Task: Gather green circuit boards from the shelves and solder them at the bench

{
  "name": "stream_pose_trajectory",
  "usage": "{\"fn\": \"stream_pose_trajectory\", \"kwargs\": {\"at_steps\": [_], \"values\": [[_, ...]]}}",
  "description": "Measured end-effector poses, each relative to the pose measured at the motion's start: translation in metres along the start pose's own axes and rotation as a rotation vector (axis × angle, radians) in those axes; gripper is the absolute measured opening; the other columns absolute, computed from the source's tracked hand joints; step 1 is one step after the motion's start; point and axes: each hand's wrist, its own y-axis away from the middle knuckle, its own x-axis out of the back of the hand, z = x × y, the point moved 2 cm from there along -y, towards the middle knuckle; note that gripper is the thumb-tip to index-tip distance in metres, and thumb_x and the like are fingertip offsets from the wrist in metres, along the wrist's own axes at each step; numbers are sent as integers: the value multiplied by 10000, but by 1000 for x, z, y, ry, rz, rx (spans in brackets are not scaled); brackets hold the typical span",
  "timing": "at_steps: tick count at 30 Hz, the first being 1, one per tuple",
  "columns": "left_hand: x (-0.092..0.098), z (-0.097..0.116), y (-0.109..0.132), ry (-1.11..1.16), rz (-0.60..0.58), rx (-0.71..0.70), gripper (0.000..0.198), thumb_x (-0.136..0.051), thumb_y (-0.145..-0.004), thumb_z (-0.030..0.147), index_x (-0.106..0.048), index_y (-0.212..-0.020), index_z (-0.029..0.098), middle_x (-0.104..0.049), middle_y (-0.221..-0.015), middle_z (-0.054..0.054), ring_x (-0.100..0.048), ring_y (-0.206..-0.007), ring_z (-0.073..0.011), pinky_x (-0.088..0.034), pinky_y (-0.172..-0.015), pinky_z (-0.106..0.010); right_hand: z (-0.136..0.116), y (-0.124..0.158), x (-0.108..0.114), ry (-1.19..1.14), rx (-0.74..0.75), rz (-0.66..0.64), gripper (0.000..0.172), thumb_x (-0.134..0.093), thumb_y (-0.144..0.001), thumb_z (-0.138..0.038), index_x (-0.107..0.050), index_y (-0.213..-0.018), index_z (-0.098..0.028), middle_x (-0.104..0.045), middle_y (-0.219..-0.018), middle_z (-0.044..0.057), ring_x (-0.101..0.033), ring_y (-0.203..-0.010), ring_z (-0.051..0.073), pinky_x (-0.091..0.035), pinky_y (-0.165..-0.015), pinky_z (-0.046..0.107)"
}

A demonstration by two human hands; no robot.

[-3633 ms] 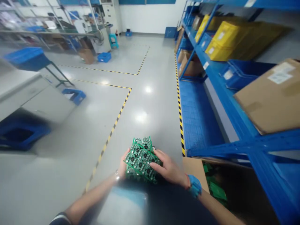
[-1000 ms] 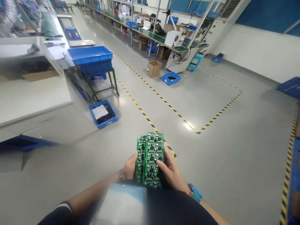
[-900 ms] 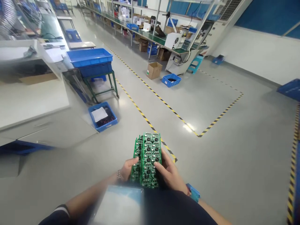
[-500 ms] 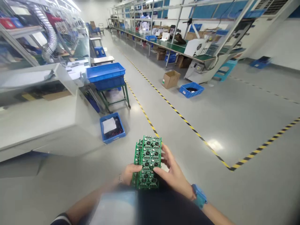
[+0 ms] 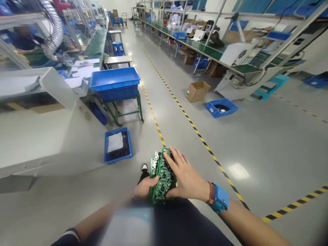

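Note:
I carry a stack of green circuit boards (image 5: 162,177) in front of my body, low in the middle of the view. My left hand (image 5: 145,187) grips the stack from its left side, thumb on top. My right hand (image 5: 185,177) lies over the top and right side of the boards, fingers stretched forward and pressed on them. A blue band sits on my right wrist (image 5: 219,202), a thin bracelet on my left. My shoe (image 5: 145,169) shows on the grey floor just beyond the stack.
A blue bin (image 5: 118,145) lies on the floor ahead left, beside a white bench (image 5: 33,130). Stacked blue trays rest on a green stand (image 5: 115,83). A cardboard box (image 5: 197,91) and another blue bin (image 5: 221,107) sit at right, near a long workbench (image 5: 205,48). Yellow-black tape lines cross the floor.
The view has swung left from the blue shelving to the aisle. My right hand has slid from the side of the boards onto their top.

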Motion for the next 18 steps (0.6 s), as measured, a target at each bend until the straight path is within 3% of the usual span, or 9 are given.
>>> {"fn": "stream_pose_trajectory", "kwargs": {"at_steps": [6,8,10,14,18], "values": [[30,102,-77,31,-65,85,490,-554,-755,449,-595,-1074,80,-653,-1015,-155,-557,-1040,-306,-341,-963,-428,62,-100,41,-94,9,150,992,-650,-644,-388,-40,-1395,-169,-156,-1441,153,-142,-1323,325,-231,-1059,503],[33,137,-97,36,-82,114,484,-553,-757,448,-602,-1060,74,-660,-995,-157,-567,-1024,-304,-356,-947,-423,76,-131,54,-69,21,157,1007,-642,-660,-456,-19,-1396,-166,-158,-1441,161,-152,-1321,327,-229,-1061,504],[35,168,-115,30,-103,157,473,-572,-747,436,-606,-1055,79,-667,-982,-148,-577,-1009,-300,-372,-932,-416,87,-158,62,-13,-5,143,1118,-665,-586,-567,-22,-1399,-150,-97,-1451,184,-106,-1321,366,-209,-1049,546],[39,215,-151,-4,-99,181,499,-605,-731,415,-579,-1103,83,-676,-959,-139,-594,-978,-293,-374,-926,-414,113,-204,71,57,-136,145,1209,-694,-503,-605,-33,-1400,-137,13,-1455,203,-32,-1318,400,-196,-1017,597],[48,253,-192,-25,-10,178,517,-629,-701,440,-599,-1073,81,-691,-897,-132,-609,-939,-298,-370,-927,-423,152,-248,89,-31,-92,171,1145,-684,-550,-559,-31,-1397,-151,14,-1457,187,-43,-1327,371,-200,-1035,556]]}}
